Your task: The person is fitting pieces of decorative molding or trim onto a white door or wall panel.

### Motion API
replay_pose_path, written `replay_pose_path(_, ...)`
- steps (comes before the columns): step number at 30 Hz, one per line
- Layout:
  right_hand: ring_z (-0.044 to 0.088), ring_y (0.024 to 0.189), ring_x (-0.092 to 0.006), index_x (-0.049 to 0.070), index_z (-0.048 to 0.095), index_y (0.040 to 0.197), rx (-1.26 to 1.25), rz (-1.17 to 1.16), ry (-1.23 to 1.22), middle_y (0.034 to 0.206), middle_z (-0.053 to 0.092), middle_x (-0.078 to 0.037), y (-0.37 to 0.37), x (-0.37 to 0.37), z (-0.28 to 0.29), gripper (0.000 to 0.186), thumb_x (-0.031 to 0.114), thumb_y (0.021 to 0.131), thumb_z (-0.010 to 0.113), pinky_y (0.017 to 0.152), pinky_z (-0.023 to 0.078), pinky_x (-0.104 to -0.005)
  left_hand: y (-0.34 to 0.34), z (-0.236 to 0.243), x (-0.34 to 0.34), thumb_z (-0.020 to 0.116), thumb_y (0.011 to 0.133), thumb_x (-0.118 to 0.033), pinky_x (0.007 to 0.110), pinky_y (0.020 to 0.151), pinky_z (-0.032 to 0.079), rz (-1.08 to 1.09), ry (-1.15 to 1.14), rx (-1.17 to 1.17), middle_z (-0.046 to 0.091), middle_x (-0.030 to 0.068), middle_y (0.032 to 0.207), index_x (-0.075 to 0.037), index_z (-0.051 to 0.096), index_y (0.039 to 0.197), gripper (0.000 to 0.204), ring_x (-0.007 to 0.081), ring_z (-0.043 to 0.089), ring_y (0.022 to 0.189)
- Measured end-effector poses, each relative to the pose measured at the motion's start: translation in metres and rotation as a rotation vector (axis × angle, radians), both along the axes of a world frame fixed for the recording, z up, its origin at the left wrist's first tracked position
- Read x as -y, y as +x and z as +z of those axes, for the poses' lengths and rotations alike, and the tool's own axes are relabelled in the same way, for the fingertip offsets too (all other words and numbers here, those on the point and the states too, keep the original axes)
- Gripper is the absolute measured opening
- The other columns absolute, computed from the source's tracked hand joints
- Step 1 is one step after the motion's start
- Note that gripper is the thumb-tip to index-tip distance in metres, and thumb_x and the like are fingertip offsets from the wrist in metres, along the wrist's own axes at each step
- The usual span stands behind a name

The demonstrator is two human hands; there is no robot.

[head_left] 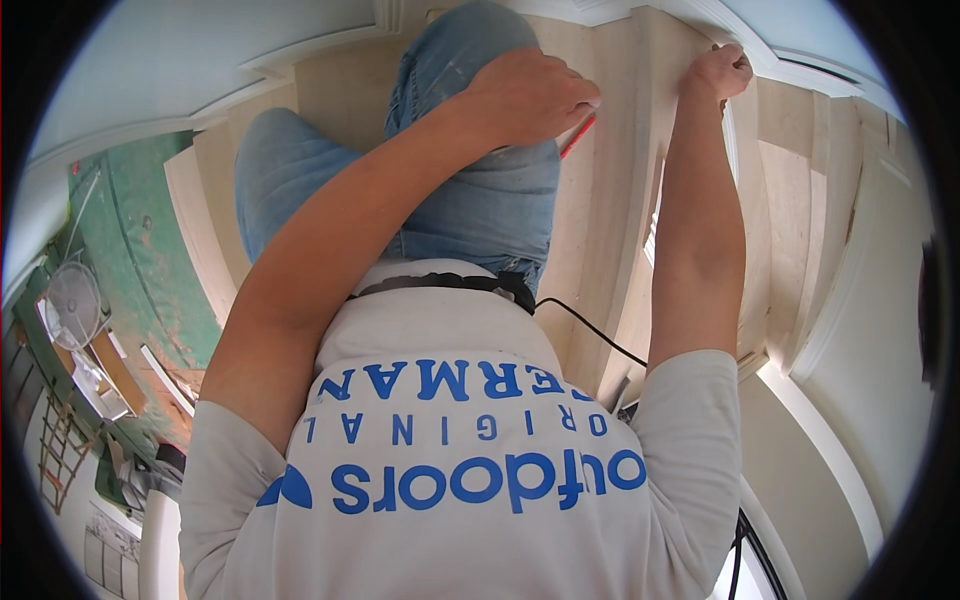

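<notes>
My left hand point(535, 95) is closed in a fist above my bent knee, near the pale wooden boards. A thin red stick point(578, 137), perhaps a pencil, juts from beneath its fingers; the rest of it is hidden. Farther right, my right arm stretches forward along the pale wood panel point(625, 150). My right hand point(718, 72) has its fingers curled together by the white moulding point(765, 60) at the wall. Whatever those fingers may grip is too small or hidden to make out.
I sit or kneel on pale wooden steps or boards point(340, 80) between walls. A black cable point(590, 322) runs from my waist to the right. At the lower left, green floor covering point(150, 260) and a fan point(74, 292) are visible. White trim point(825, 440) curves along the right.
</notes>
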State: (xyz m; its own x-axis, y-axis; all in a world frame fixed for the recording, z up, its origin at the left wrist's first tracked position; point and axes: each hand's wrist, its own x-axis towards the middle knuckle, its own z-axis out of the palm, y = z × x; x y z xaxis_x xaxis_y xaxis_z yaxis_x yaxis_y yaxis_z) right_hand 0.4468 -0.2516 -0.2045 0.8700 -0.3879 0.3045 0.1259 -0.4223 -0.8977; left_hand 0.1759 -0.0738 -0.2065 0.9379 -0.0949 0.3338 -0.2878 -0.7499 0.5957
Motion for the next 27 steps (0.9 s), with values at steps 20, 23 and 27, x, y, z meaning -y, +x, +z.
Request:
replay_pose_path(20, 0.058, 0.120, -0.0342, 0.002, 0.062, 0.125, 0.524, 0.437, -0.681, 0.129, 0.063, -0.017, -0.004, 0.023, 0.036, 0.042, 0.026, 0.093, 0.074, 0.104, 0.045, -0.0461, 0.007, 0.013, -0.002, 0.069, 0.090, -0.018, 0.046, 0.066, 0.049, -0.066, -0.089, 0.072, 0.070, 0.0106, 0.076, -0.012, 0.075, 0.093, 0.009, 0.0338, 0.066, 0.072)
replay_pose_path(23, 0.052, 0.131, -0.0332, 0.012, 0.062, 0.132, 0.519, 0.571, -0.982, 0.138, 0.060, -0.010, 0.003, 0.032, 0.054, 0.048, 0.031, 0.090, 0.076, 0.109, 0.041, -0.0485, 0.006, 0.017, -0.001, 0.070, 0.091, -0.019, 0.046, 0.067, 0.049, -0.069, -0.092, 0.045, 0.070, 0.0104, 0.076, -0.012, 0.075, 0.093, 0.009, 0.0333, 0.065, 0.072)
replay_pose_path(27, 0.053, 0.130, -0.0293, 0.014, 0.063, 0.131, 0.521, 0.634, -1.099, 0.135, 0.060, -0.008, 0.012, 0.034, 0.071, 0.045, 0.031, 0.091, 0.074, 0.109, 0.041, -0.0478, 0.006, 0.025, 0.001, 0.067, 0.093, -0.021, 0.047, 0.072, 0.051, -0.066, -0.093, 0.054, 0.073, 0.0100, 0.081, -0.012, 0.075, 0.092, 0.012, 0.0341, 0.068, 0.076)
